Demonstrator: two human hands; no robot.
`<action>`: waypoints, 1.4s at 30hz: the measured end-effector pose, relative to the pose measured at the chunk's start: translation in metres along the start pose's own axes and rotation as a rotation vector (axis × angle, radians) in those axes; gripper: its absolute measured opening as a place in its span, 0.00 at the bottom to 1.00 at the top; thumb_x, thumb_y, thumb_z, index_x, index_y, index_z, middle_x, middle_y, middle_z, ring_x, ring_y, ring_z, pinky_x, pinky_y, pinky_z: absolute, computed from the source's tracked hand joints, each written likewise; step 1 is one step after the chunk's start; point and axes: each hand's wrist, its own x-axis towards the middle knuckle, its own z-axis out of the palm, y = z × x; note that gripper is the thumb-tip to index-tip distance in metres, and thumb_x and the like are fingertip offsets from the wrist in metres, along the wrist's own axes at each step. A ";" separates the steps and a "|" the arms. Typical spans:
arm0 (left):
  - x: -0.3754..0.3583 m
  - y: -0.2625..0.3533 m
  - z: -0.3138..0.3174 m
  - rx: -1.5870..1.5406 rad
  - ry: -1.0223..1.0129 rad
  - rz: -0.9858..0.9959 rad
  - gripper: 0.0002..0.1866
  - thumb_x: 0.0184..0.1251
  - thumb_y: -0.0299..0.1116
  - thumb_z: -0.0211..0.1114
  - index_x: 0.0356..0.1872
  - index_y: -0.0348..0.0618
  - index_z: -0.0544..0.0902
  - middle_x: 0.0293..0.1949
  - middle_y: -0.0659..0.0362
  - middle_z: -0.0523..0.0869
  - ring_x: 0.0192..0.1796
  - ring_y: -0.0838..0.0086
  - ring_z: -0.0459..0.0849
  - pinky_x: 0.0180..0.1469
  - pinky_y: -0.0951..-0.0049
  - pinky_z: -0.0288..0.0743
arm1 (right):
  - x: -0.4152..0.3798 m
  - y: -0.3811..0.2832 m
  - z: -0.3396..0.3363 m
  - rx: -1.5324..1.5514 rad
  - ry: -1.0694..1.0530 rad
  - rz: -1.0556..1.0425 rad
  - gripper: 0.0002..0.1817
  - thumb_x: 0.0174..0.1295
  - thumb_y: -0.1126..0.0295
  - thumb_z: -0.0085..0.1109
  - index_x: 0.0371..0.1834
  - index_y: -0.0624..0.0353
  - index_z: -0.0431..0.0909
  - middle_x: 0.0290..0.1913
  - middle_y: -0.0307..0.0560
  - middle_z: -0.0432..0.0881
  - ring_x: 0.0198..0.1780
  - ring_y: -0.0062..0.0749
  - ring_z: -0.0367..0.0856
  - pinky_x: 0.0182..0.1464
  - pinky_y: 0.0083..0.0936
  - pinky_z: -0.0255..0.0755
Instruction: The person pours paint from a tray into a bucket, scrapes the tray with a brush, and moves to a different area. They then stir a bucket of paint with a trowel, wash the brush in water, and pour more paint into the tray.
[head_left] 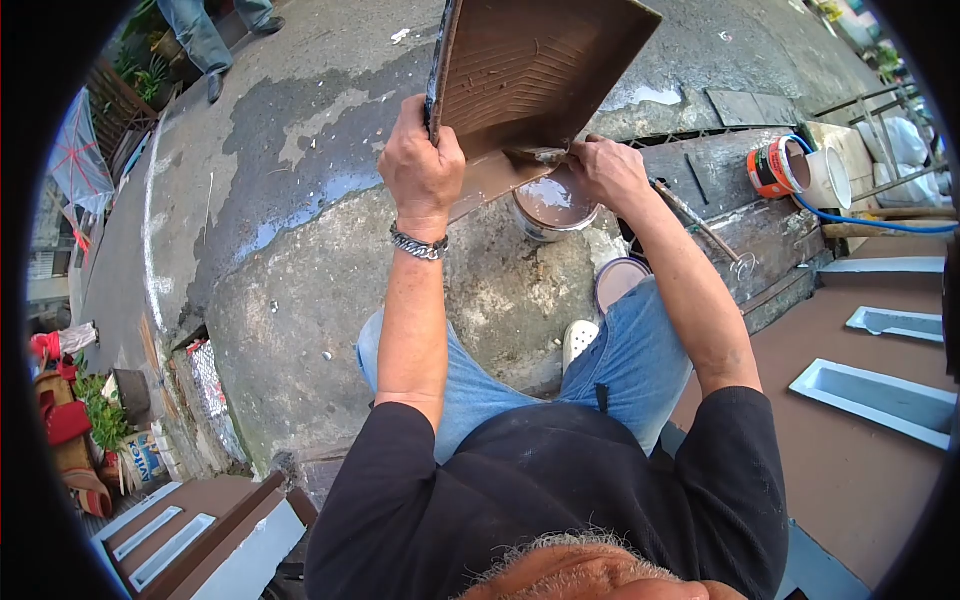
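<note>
Gripping the brown tray [535, 65], the left hand [422, 165] is closed, while the right hand [610, 174] apparently pinches its lower corner.

- tray [550, 75]: brown inside, chevron ribbing; dark edge, pale blue flecks.
- bucket [543, 233]: whitish; paint [558, 200] in it mauve-brown, white glare.
- lid [620, 282]: mauve-brown, paler rim.
- bracelet [418, 244]: silver, chain-link pattern.
- shirt [560, 445]: black.
- jeans [625, 345]: faded blue.
- shoe [579, 341]: cream, dark round dots.
- ground [300, 330]: mottled grey, darker wet patches; line [152, 230] white.
- tub [768, 172]: orange-red, white markings.
- hose [880, 222]: bright blue.
- panel [750, 400]: brown, light blue-framed recesses.
- sheet [82, 150]: pale blue-grey, red lines.
</note>
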 end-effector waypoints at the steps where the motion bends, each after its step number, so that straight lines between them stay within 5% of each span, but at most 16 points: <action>1: -0.001 -0.001 0.002 0.026 0.016 0.011 0.12 0.59 0.25 0.56 0.45 0.44 0.79 0.33 0.51 0.86 0.35 0.53 0.87 0.37 0.57 0.80 | 0.003 0.001 -0.001 0.002 -0.051 0.028 0.15 0.66 0.60 0.55 0.46 0.55 0.85 0.43 0.56 0.86 0.46 0.51 0.87 0.46 0.45 0.80; 11: -0.002 -0.005 0.008 0.064 0.032 -0.021 0.12 0.64 0.26 0.55 0.47 0.42 0.79 0.37 0.46 0.87 0.39 0.47 0.87 0.40 0.53 0.79 | -0.012 0.025 -0.021 -0.051 -0.298 0.176 0.14 0.63 0.60 0.56 0.44 0.51 0.88 0.42 0.56 0.88 0.47 0.50 0.88 0.50 0.42 0.81; 23: 0.005 -0.017 0.002 0.100 0.026 -0.054 0.12 0.58 0.27 0.57 0.45 0.43 0.78 0.34 0.50 0.86 0.37 0.50 0.86 0.39 0.54 0.79 | -0.029 0.043 -0.006 -0.334 -0.352 -0.015 0.09 0.55 0.70 0.60 0.37 0.52 0.88 0.40 0.52 0.88 0.45 0.47 0.88 0.45 0.40 0.81; 26: 0.004 -0.019 0.001 0.091 0.024 -0.053 0.13 0.58 0.28 0.57 0.45 0.43 0.78 0.34 0.49 0.86 0.37 0.50 0.86 0.39 0.54 0.80 | -0.037 0.045 -0.034 -0.304 -0.317 0.073 0.10 0.55 0.70 0.59 0.37 0.52 0.88 0.40 0.53 0.88 0.44 0.47 0.88 0.45 0.42 0.81; 31: 0.005 -0.023 0.001 -0.013 -0.015 -0.136 0.13 0.59 0.29 0.57 0.45 0.41 0.80 0.34 0.47 0.87 0.39 0.48 0.87 0.41 0.53 0.79 | -0.055 0.048 -0.081 0.121 -0.061 0.097 0.16 0.64 0.59 0.60 0.50 0.52 0.86 0.44 0.48 0.87 0.47 0.48 0.86 0.48 0.38 0.78; 34: 0.006 -0.023 0.000 -0.109 -0.006 -0.201 0.12 0.62 0.30 0.59 0.45 0.38 0.80 0.35 0.45 0.88 0.39 0.51 0.88 0.43 0.57 0.78 | -0.053 0.041 -0.093 0.360 0.133 0.016 0.15 0.64 0.62 0.61 0.52 0.52 0.86 0.44 0.47 0.85 0.44 0.44 0.86 0.47 0.35 0.78; 38: 0.007 -0.023 0.000 -0.209 0.009 -0.259 0.13 0.69 0.36 0.62 0.45 0.35 0.80 0.34 0.48 0.88 0.39 0.63 0.87 0.45 0.64 0.77 | -0.039 0.023 -0.090 0.397 0.317 -0.054 0.15 0.66 0.65 0.61 0.54 0.50 0.85 0.41 0.45 0.83 0.41 0.41 0.85 0.44 0.34 0.77; 41: 0.008 -0.023 -0.001 -0.263 0.000 -0.310 0.19 0.70 0.45 0.65 0.46 0.37 0.81 0.38 0.46 0.89 0.41 0.54 0.89 0.45 0.61 0.78 | -0.029 0.013 -0.085 0.336 0.423 -0.079 0.14 0.67 0.65 0.60 0.54 0.48 0.85 0.41 0.45 0.84 0.41 0.41 0.85 0.43 0.35 0.77; 42: 0.007 -0.023 -0.001 -0.294 -0.001 -0.314 0.19 0.72 0.44 0.64 0.47 0.35 0.81 0.39 0.48 0.89 0.42 0.60 0.87 0.47 0.63 0.77 | -0.026 0.010 -0.083 0.315 0.455 -0.081 0.13 0.67 0.65 0.60 0.53 0.48 0.85 0.41 0.45 0.84 0.41 0.41 0.86 0.43 0.35 0.77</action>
